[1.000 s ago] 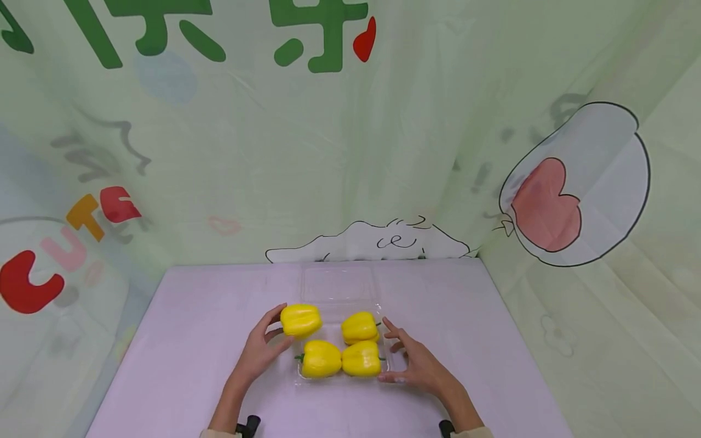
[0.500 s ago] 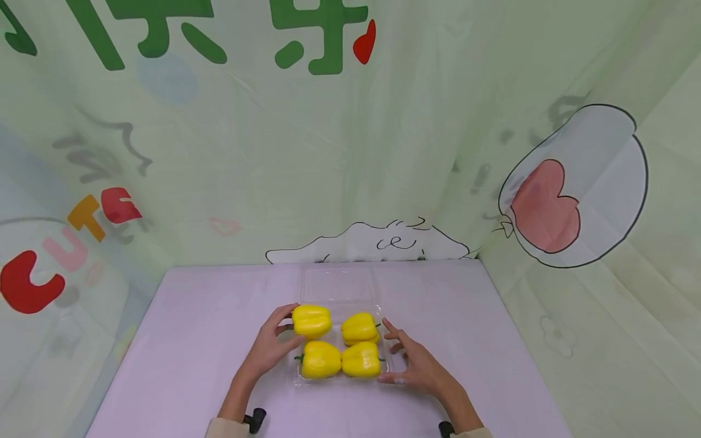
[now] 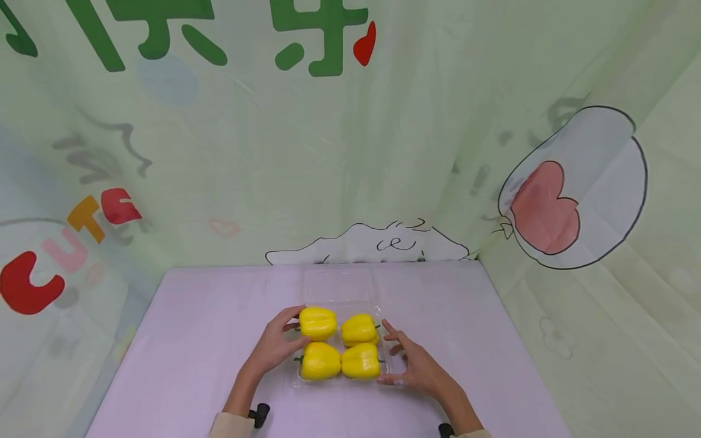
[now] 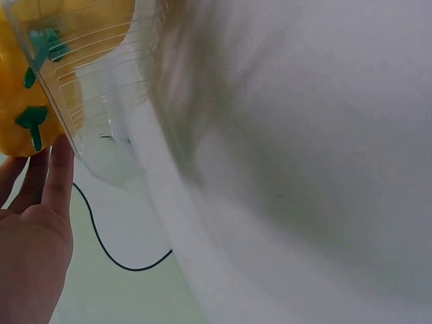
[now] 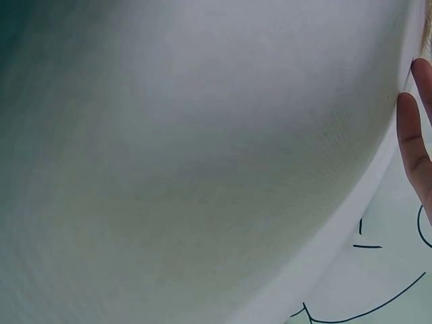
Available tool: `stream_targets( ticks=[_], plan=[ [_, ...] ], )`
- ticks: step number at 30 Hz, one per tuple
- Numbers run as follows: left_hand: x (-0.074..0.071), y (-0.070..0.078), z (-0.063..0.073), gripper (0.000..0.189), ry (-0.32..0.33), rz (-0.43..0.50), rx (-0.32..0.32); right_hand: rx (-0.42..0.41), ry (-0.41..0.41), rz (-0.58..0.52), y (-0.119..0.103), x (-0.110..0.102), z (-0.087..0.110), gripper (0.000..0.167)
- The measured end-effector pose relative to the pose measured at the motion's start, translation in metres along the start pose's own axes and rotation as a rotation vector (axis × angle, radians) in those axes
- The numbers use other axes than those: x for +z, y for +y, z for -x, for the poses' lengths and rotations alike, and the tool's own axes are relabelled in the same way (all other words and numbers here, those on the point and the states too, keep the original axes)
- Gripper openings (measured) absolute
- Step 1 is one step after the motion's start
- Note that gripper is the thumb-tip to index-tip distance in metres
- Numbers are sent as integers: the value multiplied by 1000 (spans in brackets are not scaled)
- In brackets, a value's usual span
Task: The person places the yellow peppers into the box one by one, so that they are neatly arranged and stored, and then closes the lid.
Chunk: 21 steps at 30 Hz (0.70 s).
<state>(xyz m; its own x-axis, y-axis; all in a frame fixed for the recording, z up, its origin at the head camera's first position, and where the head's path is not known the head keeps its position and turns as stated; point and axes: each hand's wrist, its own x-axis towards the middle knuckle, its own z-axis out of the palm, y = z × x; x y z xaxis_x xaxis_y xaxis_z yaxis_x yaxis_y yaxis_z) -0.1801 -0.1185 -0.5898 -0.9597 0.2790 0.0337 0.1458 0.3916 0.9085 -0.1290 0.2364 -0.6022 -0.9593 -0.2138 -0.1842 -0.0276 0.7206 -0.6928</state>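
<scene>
In the head view my left hand grips a yellow bell pepper at the back left of a clear plastic clamshell box. Three similar peppers lie in the box: one at back right, one at front left, one at front right. The left wrist view shows the fingers under the held pepper, by the ridged box wall. My right hand is at the box's right side, fingers spread and loosely bent; it holds no pepper.
The box's transparent lid lies folded back toward the rear of the pale table. Printed curtains hang behind and along both sides. A dark cable hangs in the left wrist view.
My left hand has moved right with its pepper, from the box's left edge to over the back left of the box. The right hand has stayed in place.
</scene>
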Motion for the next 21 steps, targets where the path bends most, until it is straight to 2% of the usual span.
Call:
stream_targets(
  ticks=[15, 21],
  plan=[
    [5, 8, -4, 68, -64, -131, 7, 8, 6, 1, -1, 1, 1, 123],
    [6, 16, -5, 71, -86, -282, 3, 7, 3, 1, -1, 1, 0, 123]
  ],
)
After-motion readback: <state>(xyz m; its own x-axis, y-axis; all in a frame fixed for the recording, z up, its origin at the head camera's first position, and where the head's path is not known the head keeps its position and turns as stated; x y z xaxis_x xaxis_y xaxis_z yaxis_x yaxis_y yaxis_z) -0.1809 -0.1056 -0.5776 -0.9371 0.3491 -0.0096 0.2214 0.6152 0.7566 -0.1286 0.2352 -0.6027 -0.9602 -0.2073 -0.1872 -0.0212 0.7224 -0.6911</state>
